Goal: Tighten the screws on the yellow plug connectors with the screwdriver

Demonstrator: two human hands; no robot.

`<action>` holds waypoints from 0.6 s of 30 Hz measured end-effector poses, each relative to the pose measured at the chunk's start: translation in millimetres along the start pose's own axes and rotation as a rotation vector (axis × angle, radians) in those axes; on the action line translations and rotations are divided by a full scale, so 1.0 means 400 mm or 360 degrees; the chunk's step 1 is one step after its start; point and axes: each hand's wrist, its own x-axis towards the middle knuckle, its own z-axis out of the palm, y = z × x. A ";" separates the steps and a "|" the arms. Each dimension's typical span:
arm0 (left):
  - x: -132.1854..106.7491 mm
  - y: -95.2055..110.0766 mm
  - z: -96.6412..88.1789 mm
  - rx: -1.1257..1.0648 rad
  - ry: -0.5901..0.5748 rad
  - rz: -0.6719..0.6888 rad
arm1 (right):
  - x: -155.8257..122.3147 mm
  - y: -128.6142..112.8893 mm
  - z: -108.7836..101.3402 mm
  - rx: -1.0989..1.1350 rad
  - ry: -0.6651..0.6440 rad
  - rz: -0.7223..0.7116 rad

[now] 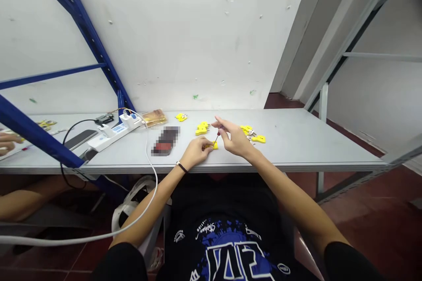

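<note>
My left hand (197,149) rests on the grey table (296,149) near its front edge, its fingers closed on a small yellow connector (211,145). My right hand (232,137) pinches a thin screwdriver (216,137) with a red handle. The screwdriver's tip points down into that connector. Other yellow connectors lie close by: one group (201,129) just behind my hands, another group (252,134) to the right of my right hand, and a single one (181,117) farther back.
A blurred dark object (165,140) lies left of my hands. A white power strip (112,134) with cables and a clear packet (154,117) sit at the back left. Blue shelf struts (33,134) cross the left side, where another person's hand (8,142) shows.
</note>
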 end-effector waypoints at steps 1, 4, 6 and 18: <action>0.000 0.000 0.001 0.0006 0.0007 0.0003 | 0.000 -0.003 -0.002 -0.0011 -0.0002 -0.0001; 0.000 -0.002 0.004 0.0031 0.0004 0.0030 | 0.002 -0.012 -0.001 -0.0082 0.0070 -0.0014; 0.001 -0.005 0.006 0.0024 -0.0006 0.0052 | 0.003 -0.014 0.006 -0.0123 0.0256 -0.0014; 0.005 -0.011 0.001 -0.0008 -0.0029 0.0080 | 0.000 0.001 0.020 0.0193 0.0312 0.0033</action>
